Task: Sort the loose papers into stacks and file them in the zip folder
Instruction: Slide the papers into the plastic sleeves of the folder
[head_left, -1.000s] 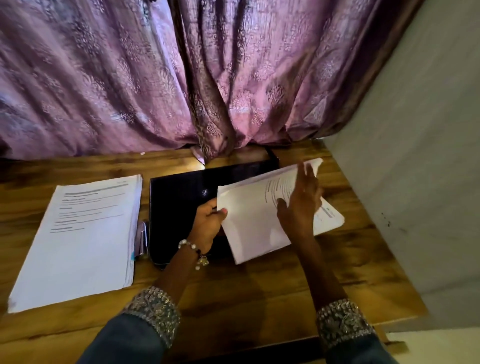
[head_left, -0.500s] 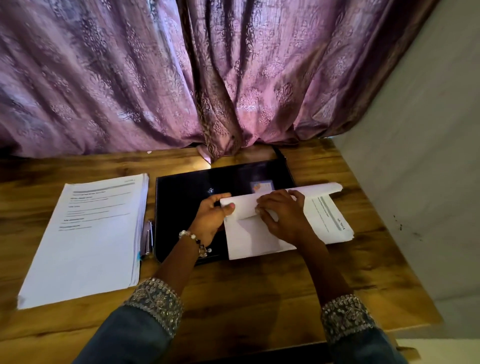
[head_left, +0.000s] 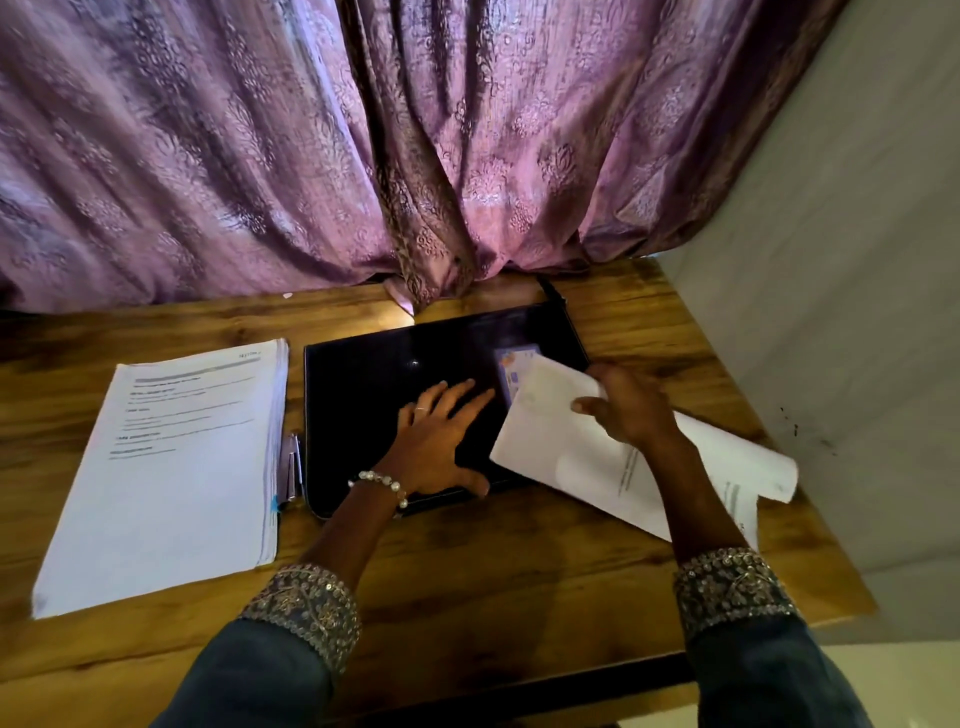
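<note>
Nearest to the camera are 2 sleeves, dark blue with embroidered silver cuffs, 1 on each forearm, above the near edge of the wooden table (head_left: 467, 587).

The left hand (head_left: 441, 441) lies flat on the black zip folder (head_left: 374, 395), with its fingers straight and spread, holding nothing. It wears 1 pearl bracelet (head_left: 382, 483) at the wrist and 1 ring on a finger.

The right hand (head_left: 628, 410) grips 1 bundle of loose papers (head_left: 571, 457) at its far edge, thumb on top and fingers curled around it. The bundle is tilted; its left part lies over the right part of the folder and its right part reaches out over the table, where a corner curls up. I cannot tell how many sheets it has.

The folder lies flat in the middle of the table. Just beside its left edge lie pens (head_left: 292, 467); their number is not clear. Left of them rests 1 thick stack of papers (head_left: 171, 467), printed side up.

Behind the table hangs a purple patterned curtain (head_left: 311, 156), and a pale wall (head_left: 831, 260) stands on the right.
</note>
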